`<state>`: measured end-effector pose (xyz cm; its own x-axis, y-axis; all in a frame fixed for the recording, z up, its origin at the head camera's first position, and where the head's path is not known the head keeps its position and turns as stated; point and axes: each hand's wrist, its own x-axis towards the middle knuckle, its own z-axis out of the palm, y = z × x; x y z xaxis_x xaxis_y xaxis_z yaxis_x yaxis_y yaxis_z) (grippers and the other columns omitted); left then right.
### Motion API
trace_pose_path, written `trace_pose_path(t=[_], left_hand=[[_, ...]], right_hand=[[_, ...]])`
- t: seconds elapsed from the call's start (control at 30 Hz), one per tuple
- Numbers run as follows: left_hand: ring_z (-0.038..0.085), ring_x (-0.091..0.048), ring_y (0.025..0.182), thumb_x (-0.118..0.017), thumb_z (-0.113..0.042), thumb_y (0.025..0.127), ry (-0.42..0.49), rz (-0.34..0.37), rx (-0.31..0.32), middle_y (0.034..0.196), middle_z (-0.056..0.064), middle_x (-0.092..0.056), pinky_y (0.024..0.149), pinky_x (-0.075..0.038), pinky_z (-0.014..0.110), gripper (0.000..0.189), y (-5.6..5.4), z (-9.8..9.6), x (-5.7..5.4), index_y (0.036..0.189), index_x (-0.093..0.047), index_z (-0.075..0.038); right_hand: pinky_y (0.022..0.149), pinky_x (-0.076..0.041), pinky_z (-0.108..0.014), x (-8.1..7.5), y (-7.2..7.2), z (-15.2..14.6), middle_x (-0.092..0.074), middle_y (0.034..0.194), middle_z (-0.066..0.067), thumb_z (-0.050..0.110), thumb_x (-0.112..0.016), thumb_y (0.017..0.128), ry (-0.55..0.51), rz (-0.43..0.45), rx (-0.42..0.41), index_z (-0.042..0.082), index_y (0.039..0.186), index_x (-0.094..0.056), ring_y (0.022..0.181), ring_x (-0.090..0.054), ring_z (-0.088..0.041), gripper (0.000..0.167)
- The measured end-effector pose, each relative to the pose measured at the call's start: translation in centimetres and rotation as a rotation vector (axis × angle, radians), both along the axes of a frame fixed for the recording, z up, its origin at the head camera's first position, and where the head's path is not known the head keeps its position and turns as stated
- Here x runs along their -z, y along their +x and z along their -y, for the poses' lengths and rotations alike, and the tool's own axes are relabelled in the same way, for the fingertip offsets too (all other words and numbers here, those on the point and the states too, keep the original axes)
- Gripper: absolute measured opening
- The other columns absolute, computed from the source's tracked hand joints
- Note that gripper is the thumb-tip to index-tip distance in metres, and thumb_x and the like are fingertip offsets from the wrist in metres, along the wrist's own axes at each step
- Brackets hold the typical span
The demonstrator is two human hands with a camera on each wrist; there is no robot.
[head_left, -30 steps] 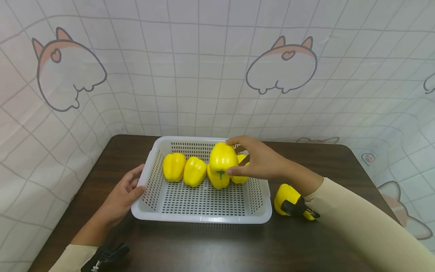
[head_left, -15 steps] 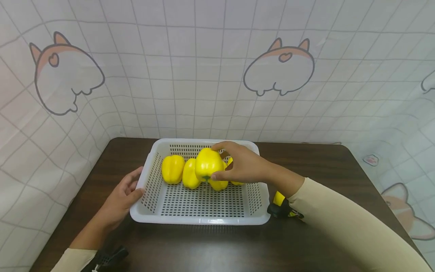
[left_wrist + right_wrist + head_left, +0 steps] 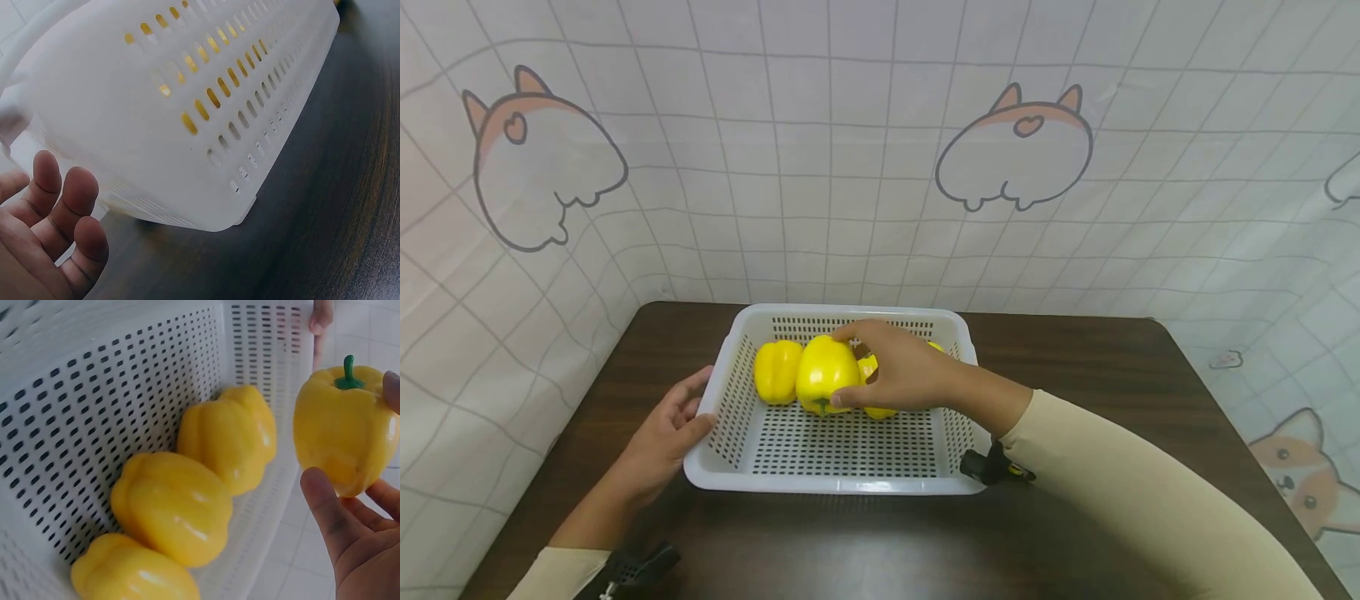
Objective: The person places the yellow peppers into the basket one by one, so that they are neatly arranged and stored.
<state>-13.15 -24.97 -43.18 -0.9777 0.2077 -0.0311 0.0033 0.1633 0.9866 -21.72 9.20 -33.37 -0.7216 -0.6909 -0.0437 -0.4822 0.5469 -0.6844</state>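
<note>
My right hand (image 3: 904,367) holds a yellow bell pepper (image 3: 826,373) with a green stem over the left half of a white perforated basket (image 3: 842,485). Thumb and fingertips grip its sides in the right wrist view. Several more yellow bell peppers lie in the basket, one at the left end (image 3: 777,372) and others partly behind my hand. In the right wrist view, one bell pepper (image 3: 172,506) lies between two others along the basket. At the basket's left rim my left hand (image 3: 662,437) grips the edge, thumb at the rim, fingers partly hidden behind it.
The basket stands on a dark brown wooden table (image 3: 820,550). Behind it hangs a white gridded curtain (image 3: 850,167) with corgi drawings. Black wrist devices (image 3: 992,462) sit on both forearms. A pepper seen earlier right of the basket is now mostly covered by my right wrist.
My right hand has carried the bell pepper leftward and lower, from the basket's right half toward the peppers at its left. My left hand has stayed at the rim.
</note>
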Motion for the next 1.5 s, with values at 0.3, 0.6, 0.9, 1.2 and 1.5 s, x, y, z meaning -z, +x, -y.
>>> trace_pose_path(t=[0.3,0.6,0.9,1.2,1.5], left_hand=[[0.038,-0.066,0.109,-0.054,-0.007,0.105,0.006,0.005,-0.003,0.144,0.034,-0.043,0.082,-0.06,0.048,0.074,0.0,0.1,0.1,0.163,-0.007,-0.008],[0.036,-0.066,0.11,-0.056,-0.009,0.105,-0.005,0.004,-0.007,0.146,0.033,-0.043,0.083,-0.06,0.048,0.076,0.0,0.2,0.1,0.163,-0.008,-0.009],[0.035,-0.067,0.108,-0.055,-0.008,0.105,-0.019,0.004,-0.006,0.143,0.033,-0.045,0.082,-0.06,0.048,0.074,0.0,0.4,0.2,0.163,-0.01,-0.009],[0.034,-0.068,0.107,-0.055,-0.008,0.105,-0.017,0.003,-0.004,0.141,0.033,-0.046,0.082,-0.061,0.047,0.073,0.0,0.4,0.3,0.163,-0.011,-0.008],[0.037,-0.068,0.106,-0.056,-0.009,0.105,-0.014,0.003,-0.005,0.141,0.034,-0.045,0.08,-0.061,0.049,0.074,0.1,0.4,0.4,0.163,-0.009,-0.009]], right_hand=[[0.088,-0.054,-0.025,0.1,-0.2,1.9,-0.05,0.147,0.003,0.05,-0.082,0.083,0.034,-0.04,-0.037,0.017,0.152,-0.045,0.123,-0.057,-0.015,0.085],[0.096,-0.052,-0.03,0.9,0.0,3.6,-0.052,0.145,0.002,0.051,-0.08,0.083,0.098,-0.072,-0.056,0.017,0.151,-0.045,0.124,-0.056,-0.018,0.084],[0.098,-0.05,-0.03,1.8,0.3,5.6,-0.052,0.146,-0.001,0.051,-0.08,0.082,0.133,-0.093,-0.071,0.014,0.151,-0.046,0.121,-0.058,-0.018,0.085],[0.097,-0.05,-0.029,2.4,0.4,6.9,-0.055,0.142,0.002,0.053,-0.08,0.081,0.173,-0.088,-0.047,0.017,0.15,-0.047,0.117,-0.056,-0.012,0.085],[0.097,-0.05,-0.029,2.0,0.4,8.0,-0.055,0.145,0.0,0.054,-0.079,0.083,0.214,-0.124,-0.099,0.015,0.152,-0.045,0.115,-0.055,-0.011,0.086]])
